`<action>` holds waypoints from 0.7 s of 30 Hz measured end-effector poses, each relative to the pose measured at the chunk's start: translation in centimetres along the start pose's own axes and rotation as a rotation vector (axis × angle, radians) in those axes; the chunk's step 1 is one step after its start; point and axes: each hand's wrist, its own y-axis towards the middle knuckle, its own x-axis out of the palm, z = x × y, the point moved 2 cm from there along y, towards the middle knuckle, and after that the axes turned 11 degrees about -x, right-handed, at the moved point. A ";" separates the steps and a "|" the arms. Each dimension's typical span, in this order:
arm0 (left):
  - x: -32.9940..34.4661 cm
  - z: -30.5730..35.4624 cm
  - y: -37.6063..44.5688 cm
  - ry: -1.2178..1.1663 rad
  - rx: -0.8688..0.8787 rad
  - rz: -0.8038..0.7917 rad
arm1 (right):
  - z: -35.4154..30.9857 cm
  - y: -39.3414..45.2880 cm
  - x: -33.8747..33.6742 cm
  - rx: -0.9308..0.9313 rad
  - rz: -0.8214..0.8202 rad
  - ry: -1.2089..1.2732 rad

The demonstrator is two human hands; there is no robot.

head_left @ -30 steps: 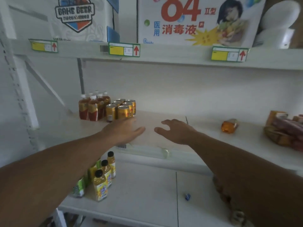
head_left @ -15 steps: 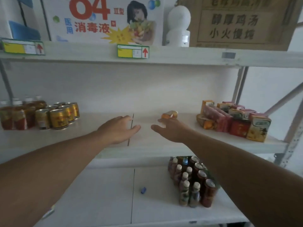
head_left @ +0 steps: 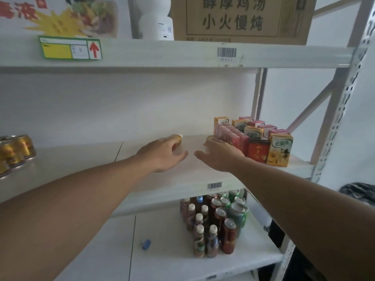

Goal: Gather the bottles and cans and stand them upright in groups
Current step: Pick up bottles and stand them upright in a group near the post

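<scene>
Two open hands, one orange bottle

The light is soft and rather dim, flat and greyish, with no hard glare. The white shelf under the left hand and right hand carries only faint, diffuse shadows beneath the palms. The space below the upper shelf is duller than the bright wall to the right of the right hand. The whole view is slightly smeared; the gold cans far left of the left hand are blurred. The rack post at the right edge bows from wide-angle distortion.
</scene>
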 end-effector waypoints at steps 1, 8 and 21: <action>0.3 -0.1 0.8 -0.003 -0.001 -0.002 | 0.1 0.6 0.0 -0.007 -0.006 -0.018; 1.7 -1.2 7.4 0.040 0.083 -0.038 | 0.2 4.6 -0.1 0.083 0.006 -0.187; 4.7 -1.7 14.4 0.048 -0.003 -0.146 | 2.7 10.3 1.1 0.124 -0.075 -0.298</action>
